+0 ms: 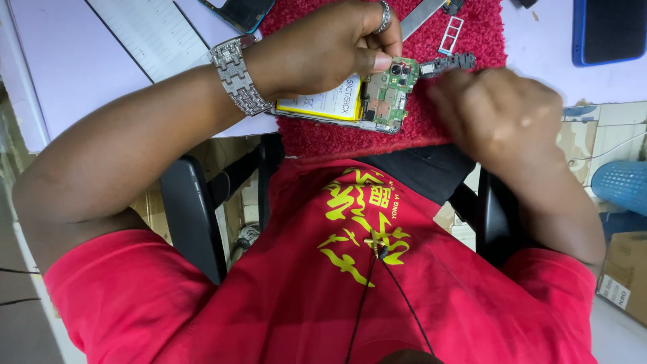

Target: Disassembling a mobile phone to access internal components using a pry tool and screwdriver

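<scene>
My left hand [323, 47], with a ring and a silver metal watch [237, 75] on the wrist, grips an opened phone [350, 104] from above, thumb pressed on its green circuit board [387, 94]. The phone's yellow-edged white battery [330, 104] shows under my palm. The phone rests on a red fuzzy mat [438, 121]. My right hand [499, 114] is blurred, with fingers curled at a small black cover part [448, 64] just right of the board's camera end. The fingertips are hidden from me.
A white card tray [450, 34] and a grey metal strip [421, 17] lie on the mat. A blue phone [610, 30] sits top right, another phone [239, 12] and a paper sheet [151, 30] top left. A black chair arm [192, 216], blue basket [620, 185] and cardboard box [623, 276] are below the table.
</scene>
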